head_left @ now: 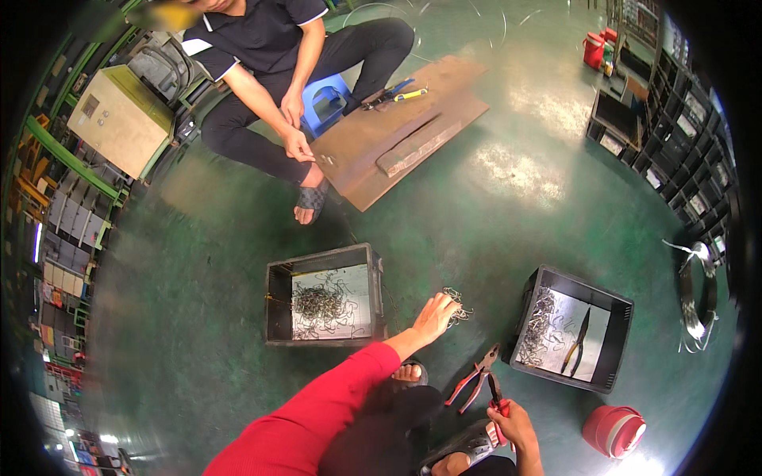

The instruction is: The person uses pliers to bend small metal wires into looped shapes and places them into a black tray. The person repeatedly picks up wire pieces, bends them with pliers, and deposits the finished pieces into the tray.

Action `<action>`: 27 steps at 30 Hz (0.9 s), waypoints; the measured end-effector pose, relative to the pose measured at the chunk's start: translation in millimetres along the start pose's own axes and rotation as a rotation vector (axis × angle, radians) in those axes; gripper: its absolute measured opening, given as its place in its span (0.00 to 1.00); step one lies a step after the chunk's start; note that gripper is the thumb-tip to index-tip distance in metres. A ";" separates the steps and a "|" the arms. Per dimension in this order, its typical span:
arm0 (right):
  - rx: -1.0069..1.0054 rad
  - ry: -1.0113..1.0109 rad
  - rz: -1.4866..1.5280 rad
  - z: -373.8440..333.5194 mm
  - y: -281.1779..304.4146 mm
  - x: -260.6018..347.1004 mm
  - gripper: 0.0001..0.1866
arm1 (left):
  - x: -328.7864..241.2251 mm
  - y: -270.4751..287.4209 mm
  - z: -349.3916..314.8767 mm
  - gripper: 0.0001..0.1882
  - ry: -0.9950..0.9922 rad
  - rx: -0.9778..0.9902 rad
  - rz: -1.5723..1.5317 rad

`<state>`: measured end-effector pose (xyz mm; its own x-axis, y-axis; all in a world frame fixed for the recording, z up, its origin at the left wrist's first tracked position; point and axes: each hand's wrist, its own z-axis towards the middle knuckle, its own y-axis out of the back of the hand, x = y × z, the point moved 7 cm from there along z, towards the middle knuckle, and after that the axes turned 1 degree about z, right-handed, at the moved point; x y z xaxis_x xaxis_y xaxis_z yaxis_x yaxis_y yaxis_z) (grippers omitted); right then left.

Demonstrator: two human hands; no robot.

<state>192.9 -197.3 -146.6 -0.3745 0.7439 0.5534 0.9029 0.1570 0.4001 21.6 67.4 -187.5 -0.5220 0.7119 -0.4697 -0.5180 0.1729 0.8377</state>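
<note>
My left hand (pixel 433 316), at the end of a red sleeve, reaches down to the floor. Its fingers are curled over a small heap of bent wire pieces (pixel 458 308) and seem closed on some of them, though the fingertips are partly hidden. Lower right, my right hand (pixel 517 425) grips red-handled pliers (pixel 496 394), jaws pointing up and away from me. Beside these lies a second pair of pliers (pixel 479 378) with red handles. A black crate (pixel 324 343) left of my left hand holds many bent wire pieces (pixel 317 301).
Another black crate (pixel 565 380) at right contains wire pieces and a dark slender tool (pixel 578 343). Near it stand a red round container (pixel 613 431) and a wire coil (pixel 697 297). Ahead, a person (pixel 270 47) sits beside a brown board (pixel 349 186) carrying tools (pixel 394 95).
</note>
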 end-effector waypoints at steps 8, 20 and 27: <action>-0.065 0.203 -0.037 -34.7 36.7 42.0 0.21 | -66.3 143.7 28.9 0.05 0.276 -0.181 -0.597; 0.078 0.485 0.523 -224.7 129.0 241.2 0.29 | -242.0 321.0 65.6 0.09 0.204 0.258 -1.313; -0.021 0.574 0.396 -229.3 99.0 242.8 0.24 | -235.7 312.9 49.6 0.11 0.256 0.279 -1.295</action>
<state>143.0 -150.0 194.9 -0.0753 0.2812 0.9567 0.9925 -0.0720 0.0993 16.1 -12.5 199.2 0.1065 -0.2074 -0.9724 -0.5930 0.7718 -0.2295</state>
